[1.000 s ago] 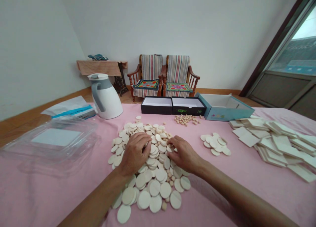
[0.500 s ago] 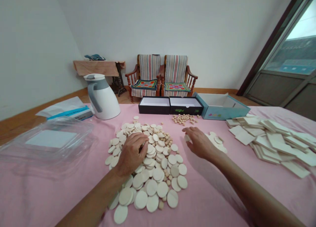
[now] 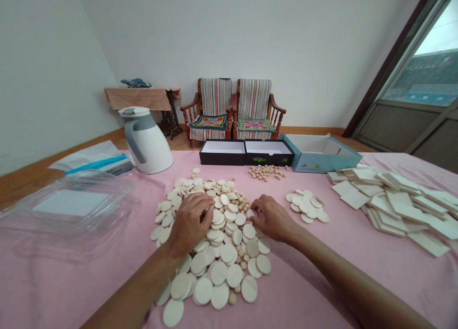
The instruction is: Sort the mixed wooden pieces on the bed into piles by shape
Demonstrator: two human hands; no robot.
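Our right hand (image 3: 274, 218) rejoins our left hand (image 3: 189, 221) at the disc heap (image 3: 219, 273), before the far cloth edge (image 3: 186, 155); both half-curled, contents indiscernible.

Setting: domestic room. Indicators: two wooden armchairs (image 3: 209, 107) (image 3: 255, 107) with striped covers and crochet-style seat mats; cloth-draped side table (image 3: 138, 99) against a plain painted wall (image 3: 200, 33); pink cloth (image 3: 282, 281) in the foreground; framed glass panel (image 3: 434, 76) at right.
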